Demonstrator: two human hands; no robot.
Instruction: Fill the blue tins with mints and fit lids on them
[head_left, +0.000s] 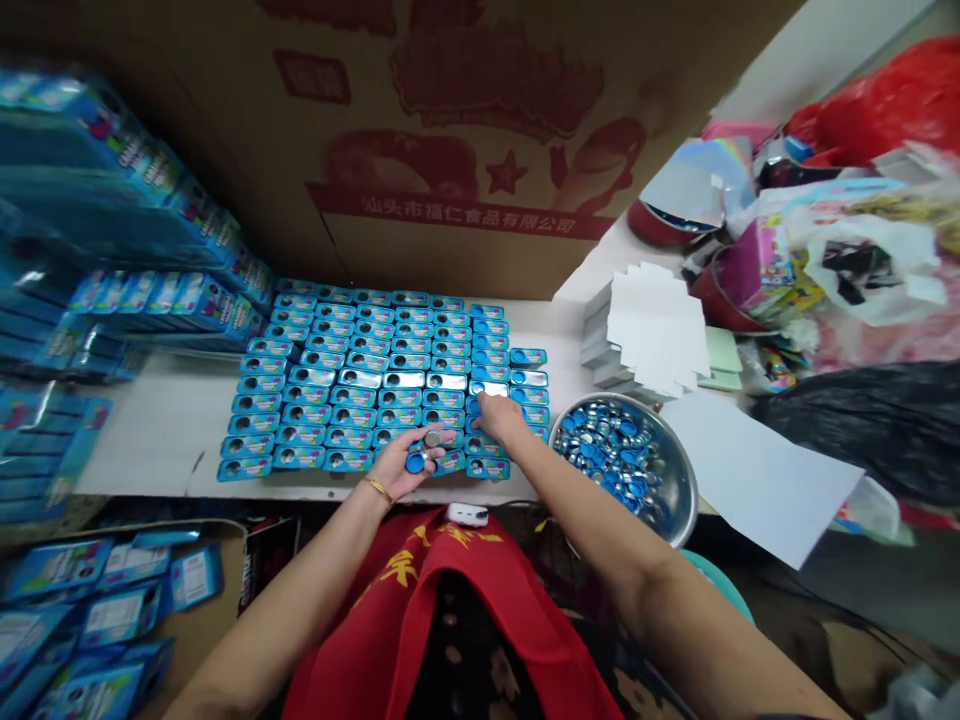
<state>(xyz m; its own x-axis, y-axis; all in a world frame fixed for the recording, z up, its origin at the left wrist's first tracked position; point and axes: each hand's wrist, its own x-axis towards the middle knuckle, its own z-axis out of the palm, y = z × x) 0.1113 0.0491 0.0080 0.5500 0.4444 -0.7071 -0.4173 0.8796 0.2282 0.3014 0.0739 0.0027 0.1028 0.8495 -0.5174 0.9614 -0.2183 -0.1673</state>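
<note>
My left hand (405, 465) is turned palm up near the front edge of the table, with a few small round discs (415, 462) resting in its fingers, one showing blue and one silvery. My right hand (498, 416) reaches onto the rows of narrow blue boxes (301, 436), its fingers bent down over one toward the right side. What its fingertips hold, if anything, is hidden. Each box has a dark round spot at one end of its face. To the right of my right forearm stands a metal bowl (686, 500) full of similar blue and silver discs.
A big cardboard carton (450, 255) walls off the back. Stacked blue packages (172, 300) rise at left, above an open carton (225, 610) of more packages. Flat white card pieces (656, 325) are piled at right, near a white sheet (765, 480) and plastic bags (870, 260).
</note>
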